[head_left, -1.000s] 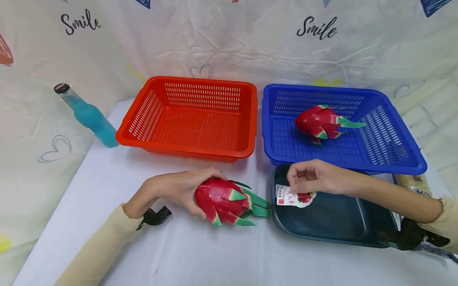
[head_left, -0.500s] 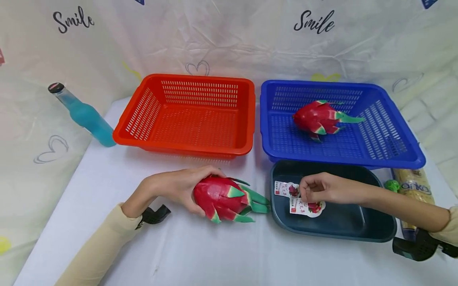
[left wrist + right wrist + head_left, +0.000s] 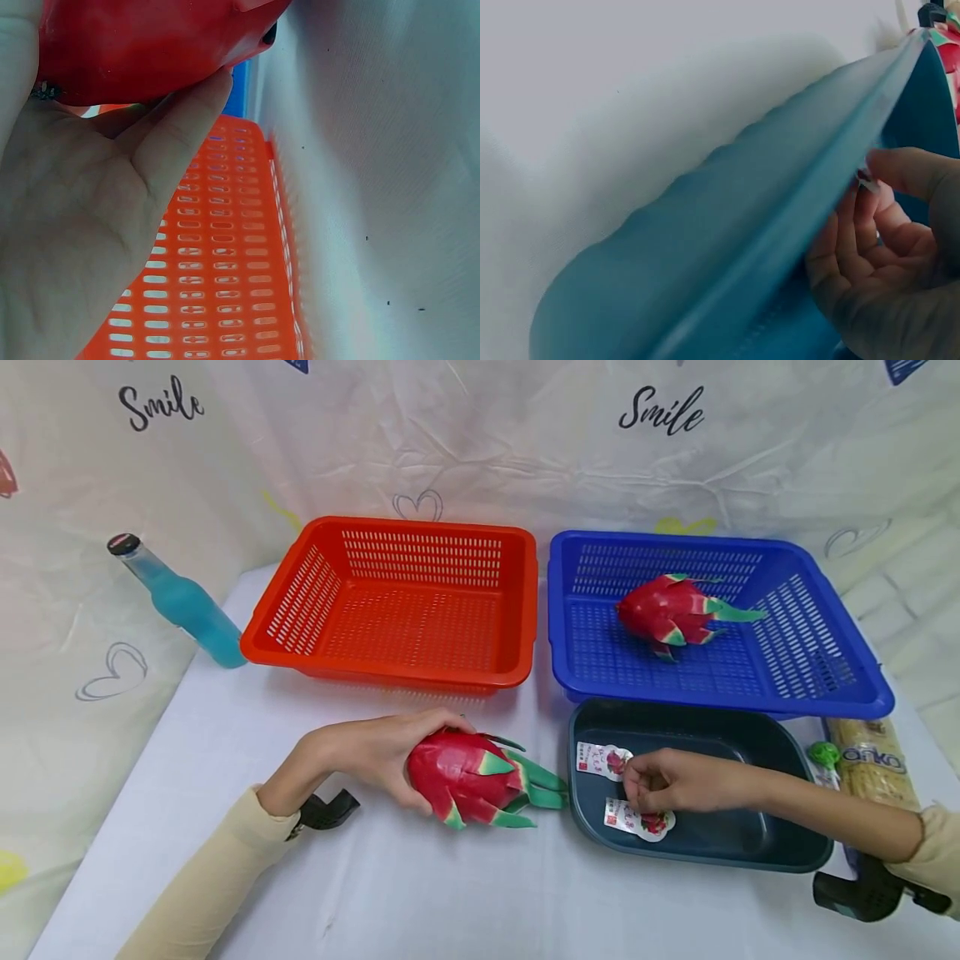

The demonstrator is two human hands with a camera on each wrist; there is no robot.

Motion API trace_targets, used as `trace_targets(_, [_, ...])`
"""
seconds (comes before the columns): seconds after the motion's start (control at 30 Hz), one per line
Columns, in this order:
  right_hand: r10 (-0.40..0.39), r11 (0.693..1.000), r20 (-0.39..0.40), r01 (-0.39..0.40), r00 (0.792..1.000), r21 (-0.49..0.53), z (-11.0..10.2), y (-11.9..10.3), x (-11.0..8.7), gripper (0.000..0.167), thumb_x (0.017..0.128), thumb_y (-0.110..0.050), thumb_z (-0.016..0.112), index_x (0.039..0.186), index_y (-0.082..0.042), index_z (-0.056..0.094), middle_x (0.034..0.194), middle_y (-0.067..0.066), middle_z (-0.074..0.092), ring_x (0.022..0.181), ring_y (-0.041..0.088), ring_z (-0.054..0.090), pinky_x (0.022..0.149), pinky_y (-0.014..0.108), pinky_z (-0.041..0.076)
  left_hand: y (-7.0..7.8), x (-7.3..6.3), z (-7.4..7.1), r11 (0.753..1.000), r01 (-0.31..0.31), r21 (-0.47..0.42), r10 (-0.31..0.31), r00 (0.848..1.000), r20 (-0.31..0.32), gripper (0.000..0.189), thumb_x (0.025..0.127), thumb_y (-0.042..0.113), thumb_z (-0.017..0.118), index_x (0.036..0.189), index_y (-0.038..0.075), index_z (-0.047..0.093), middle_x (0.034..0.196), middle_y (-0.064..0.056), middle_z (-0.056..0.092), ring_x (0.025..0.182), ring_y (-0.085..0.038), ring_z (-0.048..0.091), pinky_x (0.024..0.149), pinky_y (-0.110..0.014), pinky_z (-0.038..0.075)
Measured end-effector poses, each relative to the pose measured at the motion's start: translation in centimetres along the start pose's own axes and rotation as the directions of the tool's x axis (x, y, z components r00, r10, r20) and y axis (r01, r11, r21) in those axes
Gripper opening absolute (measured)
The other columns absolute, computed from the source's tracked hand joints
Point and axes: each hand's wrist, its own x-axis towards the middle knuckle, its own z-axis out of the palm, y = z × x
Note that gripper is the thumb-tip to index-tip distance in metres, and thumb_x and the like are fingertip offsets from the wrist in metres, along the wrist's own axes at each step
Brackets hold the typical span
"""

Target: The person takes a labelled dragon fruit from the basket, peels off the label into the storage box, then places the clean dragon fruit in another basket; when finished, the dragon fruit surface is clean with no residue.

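Observation:
My left hand grips the rounded end of a red dragon fruit on the white cloth, its green-tipped leaves pointing right to the tray's edge. In the left wrist view the palm and fingers lie along the fruit's skin. Over the dark green tray, my right hand pinches a small printed label with a dragon fruit picture. Thumb and fingertip meet on a little piece of it in the right wrist view. A second label lies in the tray, partly behind the fingers.
A red basket stands behind my left hand. Beside it a blue basket holds another dragon fruit. A bottle of blue liquid leans at the left. A noodle pack and a green ball-shaped thing lie right of the tray.
My right hand has drawn the label right and toward me, off the second label, which now shows separately. The left hand and its dragon fruit have stayed in place.

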Motion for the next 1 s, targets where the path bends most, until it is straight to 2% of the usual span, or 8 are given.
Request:
trace_targets(0.17, [0.034, 0.999, 0.002, -0.034, 0.999, -0.031, 0.3, 0.0, 0.1, 0.009, 0.093, -0.012, 0.060, 0.094, -0.003, 0.060, 0.078, -0.005, 0.054, 0.067, 0.004, 0.050, 0.055, 0.018, 0.041, 0.0, -0.1, 0.1, 1.000, 0.007, -0.003, -0.007, 1.000, -0.002, 0.087, 0.068, 0.033, 0.087, 0.138, 0.026, 0.035, 0.132, 0.005, 0.049, 0.124, -0.011, 0.047, 0.088, -0.022, 0.053])
trace_targets(0.4, [0.095, 0.995, -0.008, -0.095, 0.995, -0.027, 0.4, -0.2, 0.2, 0.010, 0.093, -0.014, 0.061, 0.094, -0.004, 0.059, 0.080, -0.002, 0.055, 0.070, 0.006, 0.051, 0.057, 0.018, 0.042, 0.0, -0.2, 0.1, 1.000, 0.016, 0.001, -0.016, 1.000, -0.006, 0.087, 0.068, 0.034, 0.087, 0.138, 0.026, 0.035, 0.132, 0.006, 0.049, 0.123, -0.011, 0.048, 0.088, -0.022, 0.053])
trace_targets(0.67, [0.130, 0.987, -0.063, -0.135, 0.989, -0.082, 0.8, -0.4, 0.2, 0.013, 0.091, -0.017, 0.066, 0.092, -0.007, 0.059, 0.076, -0.003, 0.053, 0.068, 0.005, 0.049, 0.055, 0.018, 0.040, 0.1, -0.1, 0.1, 1.000, 0.021, 0.006, -0.021, 1.000, -0.009, 0.087, 0.068, 0.033, 0.087, 0.138, 0.027, 0.035, 0.131, 0.006, 0.050, 0.122, -0.011, 0.048, 0.088, -0.022, 0.053])
trace_targets(1.0, [0.108, 0.972, -0.137, -0.133, 0.985, -0.195, 1.7, -0.8, 0.2, 0.013, 0.089, -0.017, 0.068, 0.089, -0.009, 0.057, 0.072, -0.007, 0.057, 0.063, 0.002, 0.049, 0.055, 0.019, 0.045, 0.1, -0.1, 0.1, 1.000, 0.000, 0.014, 0.000, 1.000, -0.005, 0.087, 0.068, 0.033, 0.086, 0.138, 0.025, 0.035, 0.131, 0.006, 0.050, 0.122, -0.010, 0.048, 0.089, -0.022, 0.053])
